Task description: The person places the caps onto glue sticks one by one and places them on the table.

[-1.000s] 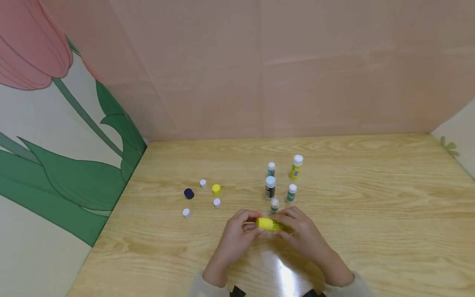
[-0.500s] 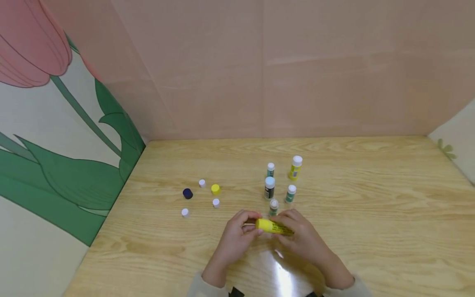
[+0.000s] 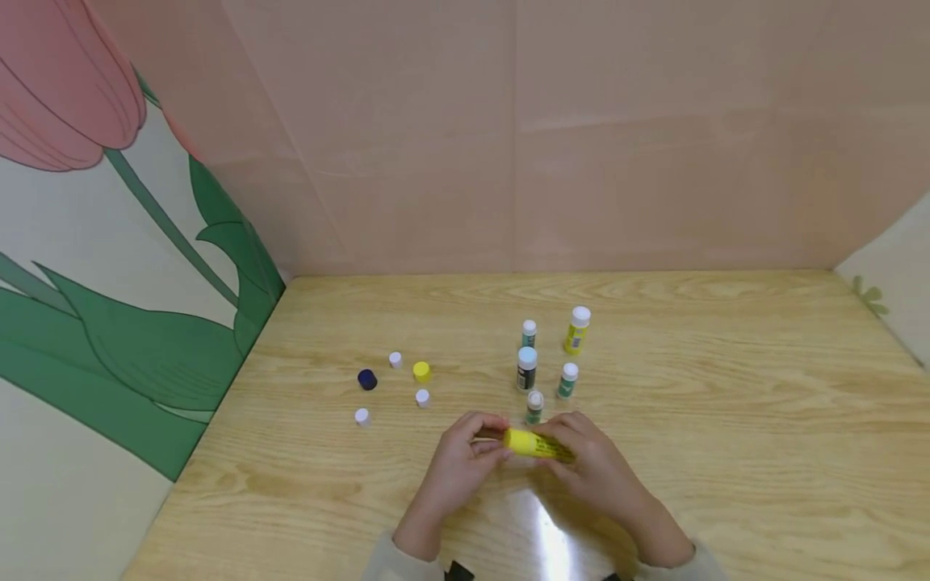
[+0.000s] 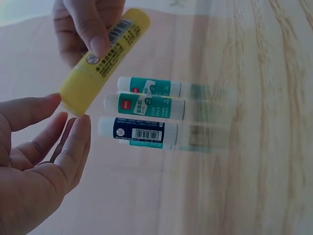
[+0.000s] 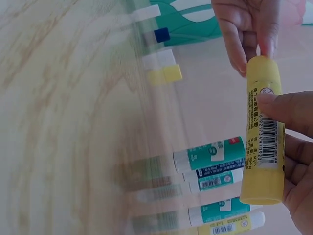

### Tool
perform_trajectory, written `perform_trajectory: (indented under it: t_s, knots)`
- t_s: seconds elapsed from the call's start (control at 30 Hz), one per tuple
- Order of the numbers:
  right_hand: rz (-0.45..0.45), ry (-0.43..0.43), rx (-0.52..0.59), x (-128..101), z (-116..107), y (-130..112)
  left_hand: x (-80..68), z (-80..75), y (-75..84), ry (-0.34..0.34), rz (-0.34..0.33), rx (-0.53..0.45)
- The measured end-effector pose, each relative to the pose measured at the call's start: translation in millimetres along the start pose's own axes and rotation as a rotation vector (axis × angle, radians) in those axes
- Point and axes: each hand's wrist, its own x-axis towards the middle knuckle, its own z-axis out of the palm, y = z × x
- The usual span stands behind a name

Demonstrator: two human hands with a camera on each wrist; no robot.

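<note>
A yellow glue stick (image 3: 534, 444) is held aslant above the near part of the table. My right hand (image 3: 596, 456) grips its printed barrel, the thumb lying along the label in the right wrist view. At the other end, the thumb and fingertips of my left hand (image 3: 465, 464) pinch the smooth yellow cap (image 4: 78, 93). Just beyond the hands stand several upright glue sticks with white tops: a navy one (image 3: 526, 369), a yellow one (image 3: 577, 331) and several green ones, the nearest green glue stick (image 3: 534, 408) right behind the held one.
Left of the standing glue sticks, loose caps lie on the wooden table (image 3: 726, 420): a navy cap (image 3: 367, 379), a yellow cap (image 3: 421, 371) and three white ones, one white cap (image 3: 362, 417) nearest me. A pink backdrop (image 3: 508, 145) rises along the table's far edge.
The hands and the yellow glue stick stay nearly in place; the stick tilts slightly more, its right end lower. The standing sticks and loose caps have not moved.
</note>
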Motion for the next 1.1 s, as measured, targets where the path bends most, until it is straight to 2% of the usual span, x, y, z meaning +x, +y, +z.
perform_trajectory:
  t_s: [0.1, 0.3, 0.37, 0.47, 0.7, 0.77, 1.0, 1.1]
  knots:
    - [0.006, 0.008, -0.018, -1, -2, 1, -1.4, -1.0, 4.2, -0.003, -0.013, 0.019]
    - [-0.002, 0.014, -0.031, -2, -4, 3, 5.9, -2.1, -22.6, -0.002, -0.025, 0.027]
    - [0.007, 0.013, -0.046, -2, -5, 4, 6.6, -2.6, -26.7, 0.004, -0.024, 0.031]
    - [0.034, 0.011, -0.071, -4, -8, 4, 5.8, -3.7, -26.0, 0.014, -0.02, 0.033]
    - [0.093, 0.001, -0.102, -9, -12, 6, -1.5, -6.0, -4.9, 0.014, -0.027, 0.01]
    - [0.096, -0.003, -0.102, -10, -13, 7, -1.9, -6.9, -3.1, 0.015, -0.035, 0.018]
    - [0.181, -0.052, -0.121, -13, -15, 11, 3.2, -10.4, -20.2, 0.032, -0.063, 0.028]
    - [0.205, -0.063, -0.136, -14, -16, 12, 2.9, -10.7, -18.9, 0.042, -0.062, 0.026]
